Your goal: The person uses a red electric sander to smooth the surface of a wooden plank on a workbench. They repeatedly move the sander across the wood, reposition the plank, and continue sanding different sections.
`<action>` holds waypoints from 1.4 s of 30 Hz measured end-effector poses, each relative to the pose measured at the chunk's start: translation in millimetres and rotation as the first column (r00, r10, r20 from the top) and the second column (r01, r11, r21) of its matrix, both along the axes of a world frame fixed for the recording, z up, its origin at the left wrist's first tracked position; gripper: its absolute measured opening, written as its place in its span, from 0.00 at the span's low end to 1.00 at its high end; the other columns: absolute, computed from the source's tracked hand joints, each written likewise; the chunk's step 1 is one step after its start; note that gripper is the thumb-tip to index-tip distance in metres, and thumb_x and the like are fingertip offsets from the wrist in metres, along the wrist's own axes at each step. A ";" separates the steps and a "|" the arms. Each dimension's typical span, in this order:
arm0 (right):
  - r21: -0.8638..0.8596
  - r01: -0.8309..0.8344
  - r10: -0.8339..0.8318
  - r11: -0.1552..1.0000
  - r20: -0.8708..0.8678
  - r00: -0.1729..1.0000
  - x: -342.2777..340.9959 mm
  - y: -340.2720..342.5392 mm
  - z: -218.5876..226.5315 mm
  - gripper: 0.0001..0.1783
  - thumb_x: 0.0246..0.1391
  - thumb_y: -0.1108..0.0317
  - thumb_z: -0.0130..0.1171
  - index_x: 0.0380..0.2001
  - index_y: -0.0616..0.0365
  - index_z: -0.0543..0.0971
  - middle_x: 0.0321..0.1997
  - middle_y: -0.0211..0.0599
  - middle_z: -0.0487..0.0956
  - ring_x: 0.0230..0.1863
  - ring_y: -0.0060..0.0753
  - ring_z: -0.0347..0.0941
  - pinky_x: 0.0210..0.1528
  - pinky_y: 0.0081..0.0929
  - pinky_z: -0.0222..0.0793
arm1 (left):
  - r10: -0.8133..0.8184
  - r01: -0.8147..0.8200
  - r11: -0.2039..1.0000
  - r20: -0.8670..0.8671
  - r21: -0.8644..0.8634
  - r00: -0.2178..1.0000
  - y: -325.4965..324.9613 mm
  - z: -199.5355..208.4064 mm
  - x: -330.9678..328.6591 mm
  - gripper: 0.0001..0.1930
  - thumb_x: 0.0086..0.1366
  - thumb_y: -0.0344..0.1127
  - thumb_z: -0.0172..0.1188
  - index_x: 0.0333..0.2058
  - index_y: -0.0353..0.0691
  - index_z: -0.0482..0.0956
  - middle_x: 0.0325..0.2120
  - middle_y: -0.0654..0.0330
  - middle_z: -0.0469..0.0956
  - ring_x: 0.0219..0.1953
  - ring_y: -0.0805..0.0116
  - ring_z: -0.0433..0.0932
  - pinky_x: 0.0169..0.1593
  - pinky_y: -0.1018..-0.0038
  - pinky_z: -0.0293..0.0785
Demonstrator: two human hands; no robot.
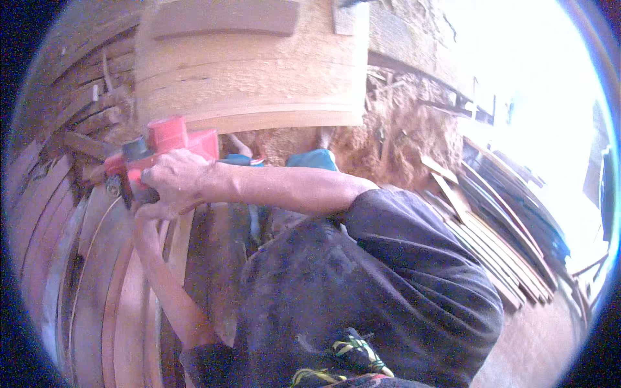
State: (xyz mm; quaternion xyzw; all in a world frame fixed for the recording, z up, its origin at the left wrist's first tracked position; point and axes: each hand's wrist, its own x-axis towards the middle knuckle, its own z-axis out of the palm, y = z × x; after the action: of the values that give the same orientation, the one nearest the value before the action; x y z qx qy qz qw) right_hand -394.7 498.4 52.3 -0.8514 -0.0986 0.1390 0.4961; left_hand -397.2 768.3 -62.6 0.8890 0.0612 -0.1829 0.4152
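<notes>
A red and black electric planer (169, 134) is at the left, off the near left corner of a thick pale wooden slab (252, 81). My right hand (178, 173) is closed around the planer's body, its arm reaching across in front of me. Just below it, my left hand (157, 209) is at the dark lower end of the planer. The left fingers are mostly hidden behind the right hand and the tool, but they appear wrapped on it. Fine shavings are scattered over the slab, and a brown board (226, 18) lies across its far part.
Long planks (94, 291) fill the left side. Stacked wood strips (491, 252) lie on the right. Heaped shavings (414, 132) cover the ground beside the slab. My feet in blue sandals (312, 160) show below the slab's near edge. Strong glare washes out the upper right.
</notes>
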 end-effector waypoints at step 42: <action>-0.212 0.151 -0.170 0.966 -0.074 0.983 -294.5 -391.4 1.4 0.23 0.58 0.49 0.71 0.33 0.63 0.85 0.25 0.55 0.82 0.28 0.58 0.84 0.32 0.46 0.77 | -0.001 -0.308 0.720 -0.445 -0.622 0.896 -421.3 29.6 -263.9 0.77 0.51 0.40 0.88 0.79 0.31 0.28 0.79 0.44 0.43 0.80 0.51 0.52 0.79 0.58 0.58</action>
State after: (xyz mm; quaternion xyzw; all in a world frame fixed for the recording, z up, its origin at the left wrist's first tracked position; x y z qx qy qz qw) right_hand -689.2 107.0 53.8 -0.8960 0.0082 0.1465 0.4190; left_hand -661.2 347.0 -33.0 0.6075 0.1523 -0.3405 0.7013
